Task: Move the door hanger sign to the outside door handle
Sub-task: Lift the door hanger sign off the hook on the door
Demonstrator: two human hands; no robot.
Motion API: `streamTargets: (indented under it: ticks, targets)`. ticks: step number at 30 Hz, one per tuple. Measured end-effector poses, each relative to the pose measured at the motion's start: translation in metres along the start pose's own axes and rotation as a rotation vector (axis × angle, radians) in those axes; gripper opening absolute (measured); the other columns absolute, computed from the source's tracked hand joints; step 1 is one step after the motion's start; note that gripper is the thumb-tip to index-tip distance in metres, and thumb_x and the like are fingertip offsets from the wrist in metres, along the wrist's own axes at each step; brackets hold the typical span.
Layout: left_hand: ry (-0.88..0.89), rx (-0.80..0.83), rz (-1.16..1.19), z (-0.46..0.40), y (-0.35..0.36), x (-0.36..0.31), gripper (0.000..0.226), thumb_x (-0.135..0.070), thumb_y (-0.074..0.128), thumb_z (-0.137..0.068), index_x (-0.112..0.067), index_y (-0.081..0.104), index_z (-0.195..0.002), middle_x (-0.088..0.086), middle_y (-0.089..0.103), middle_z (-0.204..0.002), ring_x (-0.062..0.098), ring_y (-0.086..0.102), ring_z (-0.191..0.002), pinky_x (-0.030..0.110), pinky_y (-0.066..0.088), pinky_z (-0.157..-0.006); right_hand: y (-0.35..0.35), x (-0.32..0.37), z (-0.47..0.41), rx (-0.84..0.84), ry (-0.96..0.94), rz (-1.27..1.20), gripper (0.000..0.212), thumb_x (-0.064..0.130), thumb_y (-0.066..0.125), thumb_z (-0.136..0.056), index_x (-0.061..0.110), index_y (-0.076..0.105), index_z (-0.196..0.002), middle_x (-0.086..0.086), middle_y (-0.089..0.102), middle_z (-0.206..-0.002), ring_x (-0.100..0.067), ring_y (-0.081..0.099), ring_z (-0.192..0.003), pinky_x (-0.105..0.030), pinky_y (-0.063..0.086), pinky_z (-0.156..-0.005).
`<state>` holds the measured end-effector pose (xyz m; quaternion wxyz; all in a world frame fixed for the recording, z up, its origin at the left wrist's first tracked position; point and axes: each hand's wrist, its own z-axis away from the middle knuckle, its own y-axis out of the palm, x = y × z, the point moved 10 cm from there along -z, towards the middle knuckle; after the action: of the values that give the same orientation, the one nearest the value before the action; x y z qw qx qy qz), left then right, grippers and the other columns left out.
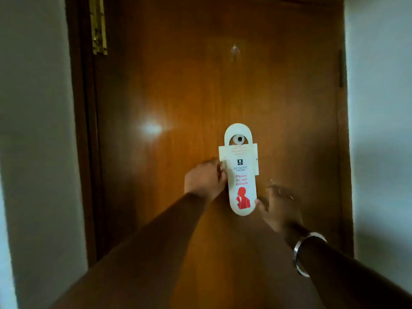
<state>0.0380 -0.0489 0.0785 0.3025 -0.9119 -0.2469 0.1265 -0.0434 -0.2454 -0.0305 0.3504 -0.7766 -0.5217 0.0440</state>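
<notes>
Door hanger sign hangs upright on small round knob at centre of wooden door; knob shows through sign's top cutout. Red "Please do not disturb" legible; small print above blurred. Left hand at sign's left edge, grip closed on edge, fingertips hidden behind card. Right hand open, fingers spread, thumb touching sign's lower right corner. Metal bangle on right wrist. Brass fitting top left, blurred. Door bottom cut off.

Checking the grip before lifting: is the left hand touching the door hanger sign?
Touching. The head view shows the left hand's fingers on the door hanger sign's left edge.
</notes>
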Motion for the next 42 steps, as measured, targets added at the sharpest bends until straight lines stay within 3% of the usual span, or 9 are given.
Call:
streamTargets:
  ticks: [5, 8, 11, 14, 21, 27, 32, 38, 42]
  targets:
    - [-0.145, -0.150, 0.190, -0.069, -0.022, -0.007, 0.026, -0.041, 0.058, -0.097, -0.019, 0.068, -0.106, 0.000, 0.072, -0.095, 0.018, 0.067, -0.082, 0.035, 0.058, -0.069, 0.018, 0.000, -0.019, 0.033, 0.107, -0.186, 0.038, 0.060, 0.051, -0.092, 0.024, 0.059, -0.082, 0.005, 0.074, -0.084, -0.001, 0.058, -0.054, -0.010, 0.037, -0.043]
    - [-0.219, -0.152, 0.262, -0.097, -0.025, 0.006, 0.021, -0.039, 0.065, -0.094, -0.020, 0.070, -0.101, -0.001, 0.073, -0.091, 0.018, 0.069, -0.080, 0.037, 0.061, -0.072, 0.028, -0.003, -0.025, 0.014, 0.182, -0.293, 0.046, 0.062, 0.052, -0.089, 0.018, 0.060, -0.085, -0.001, 0.072, -0.091, -0.010, 0.068, -0.068, -0.026, 0.056, -0.052]
    - [-0.299, -0.054, 0.371, -0.115, -0.013, 0.019, 0.025, -0.038, 0.072, -0.089, -0.018, 0.071, -0.103, 0.002, 0.075, -0.088, 0.021, 0.073, -0.077, 0.043, 0.064, -0.074, 0.040, -0.006, -0.023, 0.005, 0.227, -0.391, 0.041, 0.057, 0.060, -0.088, 0.016, 0.056, -0.092, -0.004, 0.072, -0.101, -0.012, 0.069, -0.075, -0.015, 0.050, -0.049]
    - [-0.322, -0.029, 0.343, -0.118, -0.001, 0.018, 0.019, -0.037, 0.077, -0.085, -0.019, 0.071, -0.087, -0.003, 0.074, -0.070, 0.012, 0.072, -0.060, 0.033, 0.062, -0.059, 0.045, -0.009, -0.021, 0.007, 0.251, -0.490, 0.034, 0.050, 0.066, -0.087, 0.019, 0.054, -0.093, 0.000, 0.071, -0.100, 0.000, 0.056, -0.062, -0.006, 0.038, -0.042]
    - [-0.344, 0.047, 0.431, -0.122, 0.009, 0.020, 0.018, -0.028, 0.076, -0.087, -0.017, 0.069, -0.074, -0.003, 0.072, -0.061, 0.004, 0.066, -0.042, 0.018, 0.047, -0.039, 0.061, -0.004, -0.020, 0.147, 0.283, -0.696, 0.026, 0.036, 0.069, -0.089, 0.018, 0.053, -0.097, 0.001, 0.067, -0.105, -0.016, 0.065, -0.085, -0.020, 0.052, -0.059]
    - [-0.299, 0.131, 0.626, -0.102, 0.015, 0.014, 0.020, -0.027, 0.063, -0.098, -0.010, 0.067, -0.088, 0.007, 0.066, -0.065, 0.016, 0.059, -0.050, 0.023, 0.045, -0.042, 0.070, 0.004, -0.018, 0.311, 0.311, -0.846, 0.012, 0.022, 0.062, -0.096, 0.012, 0.057, -0.101, -0.010, 0.065, -0.123, -0.028, 0.063, -0.116, -0.034, 0.058, -0.087]
    - [-0.231, 0.166, 0.704, -0.093, 0.005, 0.011, 0.023, -0.029, 0.053, -0.103, -0.008, 0.059, -0.098, 0.010, 0.062, -0.087, 0.023, 0.057, -0.074, 0.031, 0.051, -0.058, 0.036, 0.003, -0.025, 0.215, 0.350, -0.879, 0.042, 0.026, 0.070, -0.090, 0.024, 0.036, -0.115, -0.002, 0.061, -0.111, -0.021, 0.068, -0.099, -0.022, 0.057, -0.064]
    - [-0.254, 0.134, 0.839, -0.088, -0.020, 0.015, 0.022, -0.030, 0.051, -0.104, -0.008, 0.055, -0.104, 0.022, 0.065, -0.119, 0.039, 0.066, -0.105, 0.030, 0.055, -0.060, 0.012, 0.008, -0.045, 0.268, 0.294, -0.753, 0.011, 0.027, 0.058, -0.098, 0.016, 0.059, -0.099, -0.012, 0.070, -0.116, -0.020, 0.066, -0.096, -0.022, 0.048, -0.061]
    - [-0.308, 0.062, 0.907, -0.062, -0.026, 0.029, 0.021, -0.030, 0.054, -0.102, -0.010, 0.055, -0.095, 0.019, 0.066, -0.106, 0.030, 0.065, -0.087, 0.030, 0.056, -0.059, 0.013, 0.025, -0.017, 0.344, 0.279, -0.797, 0.012, 0.026, 0.055, -0.099, 0.018, 0.060, -0.093, -0.006, 0.072, -0.107, -0.016, 0.066, -0.090, -0.023, 0.047, -0.063]
